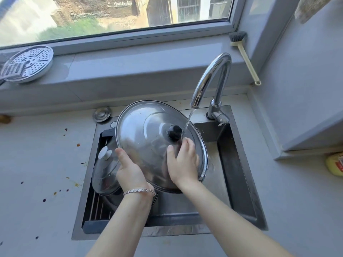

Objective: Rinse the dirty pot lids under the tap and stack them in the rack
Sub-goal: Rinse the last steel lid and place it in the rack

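A large steel pot lid (146, 134) with a black knob (174, 132) is tilted over the sink (239, 167). My left hand (130, 171) grips its lower left rim, thumb on top. My right hand (182, 164) lies flat on the lid's top face, just below the knob. Water runs from the chrome tap (209, 80) onto the lid beside the knob. A smaller glass lid (105, 173) with a white knob leans in the black rack (96, 214) at the sink's left side, partly hidden behind the big lid and my left hand.
A perforated steamer plate (27, 64) and a grater lie on the window sill at left. A dish brush (243, 52) leans in the right corner. A round steel cap (101, 114) sits behind the sink. Food splatters dot the left counter (46, 173). A yellow object (335, 164) sits at right.
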Available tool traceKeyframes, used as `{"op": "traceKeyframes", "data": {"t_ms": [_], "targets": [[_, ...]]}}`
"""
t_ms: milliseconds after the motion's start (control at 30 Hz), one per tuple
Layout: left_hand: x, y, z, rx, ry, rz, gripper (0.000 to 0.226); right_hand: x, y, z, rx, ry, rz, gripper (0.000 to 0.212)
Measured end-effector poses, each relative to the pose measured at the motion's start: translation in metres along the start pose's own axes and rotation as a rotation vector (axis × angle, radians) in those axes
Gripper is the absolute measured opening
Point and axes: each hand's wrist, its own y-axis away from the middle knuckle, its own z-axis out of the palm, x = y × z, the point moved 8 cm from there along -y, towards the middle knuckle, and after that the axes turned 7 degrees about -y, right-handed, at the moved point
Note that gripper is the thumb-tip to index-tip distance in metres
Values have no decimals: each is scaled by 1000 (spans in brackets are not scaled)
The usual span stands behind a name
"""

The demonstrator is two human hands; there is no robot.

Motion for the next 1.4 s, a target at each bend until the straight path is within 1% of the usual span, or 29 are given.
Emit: {"op": "traceKeyframes", "data": {"t_ms": [67, 100, 133, 167, 200, 267, 300, 367, 400, 433, 500, 533, 567, 600, 700, 733, 767, 833, 900, 967, 1100, 1167, 1233, 1300, 1333, 1400], "targets": [[-2, 4, -3, 22, -21, -1, 47, 18, -14, -6, -17, 19, 155, 67], [-3, 6, -3, 26, -20, -5, 46, 22, -15, -5, -42, 38, 184, 68], [-5, 5, -2, 28, -10, -7, 45, 20, -10, -2, -77, 66, 170, 68], [-5, 5, -1, 30, 6, -11, 44, 13, -2, 3, -116, 103, 101, 68], [-6, 3, 0, 31, 14, -13, 43, -1, 11, 11, -157, 142, -8, 72], [-8, -2, -1, 42, -14, -23, 46, -27, 38, 21, -211, 181, -224, 85], [-10, -4, -2, 49, -21, -36, 49, -33, 44, 22, -221, 185, -271, 90], [-11, -6, -4, 64, -13, -51, 53, -34, 42, 21, -221, 208, -288, 92], [-9, -6, -4, 67, -2, -51, 54, -31, 37, 19, -190, 213, -266, 92], [-7, -5, -5, 81, -1, -43, 55, -22, 29, 15, -156, 199, -188, 91], [-4, -5, -10, 129, -6, -17, 55, 7, 10, 4, -113, 45, 138, 81], [-3, -6, -12, 144, -4, -3, 56, 19, 5, 0, -108, -54, 269, 75], [-2, -6, -15, 161, -3, 3, 58, 24, 5, -1, -116, -97, 318, 72], [-1, -7, -17, 171, 2, 4, 59, 22, 10, -2, -129, -82, 300, 71], [-1, -9, -16, 157, 18, -14, 57, 7, 34, 7, -167, -53, 140, 75], [0, -9, -14, 142, 18, -7, 57, 7, 38, 9, -172, -63, 126, 77], [0, -9, -11, 117, 18, 2, 54, 10, 34, 7, -149, -83, 140, 78], [0, -7, -9, 48, 24, 8, 46, 23, 13, -4, -48, -111, 209, 77], [2, -6, -10, -20, 13, 20, 42, 35, -13, -21, 48, -136, 226, 69], [4, -6, -13, -73, -25, 38, 43, 40, -38, -34, 59, -118, 165, 60], [-2, -8, -16, -172, -113, 22, 47, 20, -72, -43, -73, -3, -70, 48], [-5, -8, -13, -206, -136, 15, 47, 3, -78, -38, -143, 27, -206, 50], [-5, -12, -13, -219, -149, 12, 45, -15, -77, -37, -193, 20, -368, 57], [0, -18, -15, -216, -172, 35, 43, -27, -74, -34, -283, 23, -516, 56], [3, -20, -16, -201, -191, 56, 43, -29, -71, -34, -327, 21, -539, 55], [7, -23, -18, -144, -212, 80, 44, -31, -61, -33, -392, -47, -528, 51]]}}
